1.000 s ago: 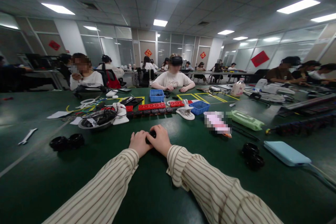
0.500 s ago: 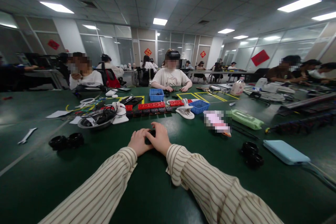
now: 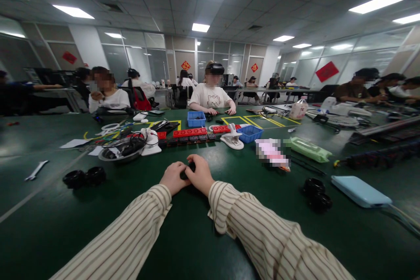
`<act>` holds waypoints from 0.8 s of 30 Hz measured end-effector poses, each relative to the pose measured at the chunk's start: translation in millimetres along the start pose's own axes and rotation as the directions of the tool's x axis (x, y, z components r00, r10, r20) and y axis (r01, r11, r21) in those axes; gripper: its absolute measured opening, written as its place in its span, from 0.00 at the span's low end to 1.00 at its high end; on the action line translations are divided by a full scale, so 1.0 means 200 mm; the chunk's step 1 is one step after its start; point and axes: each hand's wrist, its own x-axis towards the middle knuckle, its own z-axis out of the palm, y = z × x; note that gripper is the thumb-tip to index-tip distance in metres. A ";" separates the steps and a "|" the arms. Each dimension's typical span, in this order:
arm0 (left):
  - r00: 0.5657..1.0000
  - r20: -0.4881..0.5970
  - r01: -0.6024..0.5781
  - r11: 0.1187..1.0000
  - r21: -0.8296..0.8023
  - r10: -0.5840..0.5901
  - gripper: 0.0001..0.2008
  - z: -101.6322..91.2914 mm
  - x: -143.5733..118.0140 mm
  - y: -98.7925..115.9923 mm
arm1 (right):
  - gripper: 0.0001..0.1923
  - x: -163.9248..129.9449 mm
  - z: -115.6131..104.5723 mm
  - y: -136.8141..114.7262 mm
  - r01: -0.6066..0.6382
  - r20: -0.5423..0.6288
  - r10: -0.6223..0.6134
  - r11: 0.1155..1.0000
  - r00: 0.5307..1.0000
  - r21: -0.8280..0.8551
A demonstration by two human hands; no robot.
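Observation:
My left hand [image 3: 173, 178] and my right hand [image 3: 201, 174] meet over the middle of the green table [image 3: 190, 236]. Their fingers are curled around a small black part [image 3: 192, 166], which shows only between thumbs and fingers; its full shape is hidden. To the left stand two glossy black round parts, one black round part [image 3: 72, 179] beside another black round part [image 3: 96, 176]. A further pair of black round parts [image 3: 314, 187] lies to the right of my right forearm.
Ahead lie a red-and-black row of sockets [image 3: 189, 132], a white clip [image 3: 232, 138], a blue bin [image 3: 250, 133] and a bowl [image 3: 114, 156] of cables. A wrench [image 3: 36, 170] is far left, a light-blue box [image 3: 361, 191] right. A person [image 3: 212, 92] sits opposite.
My hands have drawn closer together around the black part, and the right fingers have come down slightly. More of the black part shows between them. The view has shifted very slightly.

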 end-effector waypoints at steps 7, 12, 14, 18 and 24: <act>1.000 -0.004 -0.002 1.000 0.002 0.002 0.31 0.00 0.00 0.00 | 0.21 -0.01 -0.01 -0.02 0.035 0.018 -0.035 0.999 0.999 -0.026; 0.994 -0.005 0.106 0.992 0.072 -0.106 0.31 0.00 -0.02 0.06 | 0.17 -0.01 -0.01 -0.03 -0.104 -0.044 0.098 0.977 0.994 -0.184; 0.994 -0.018 0.107 0.989 0.100 -0.105 0.25 0.00 -0.02 0.08 | 0.15 -0.01 0.00 -0.03 -0.149 -0.047 0.142 0.962 0.989 -0.229; 0.993 -0.039 0.118 0.985 0.125 -0.114 0.16 0.00 -0.02 0.08 | 0.11 0.00 0.00 -0.03 -0.153 -0.040 0.148 0.962 0.988 -0.225; 1.000 0.003 -0.020 0.998 -0.060 0.020 0.12 0.01 0.00 -0.01 | 0.18 0.00 0.01 0.00 -0.038 -0.051 0.039 0.999 0.998 0.009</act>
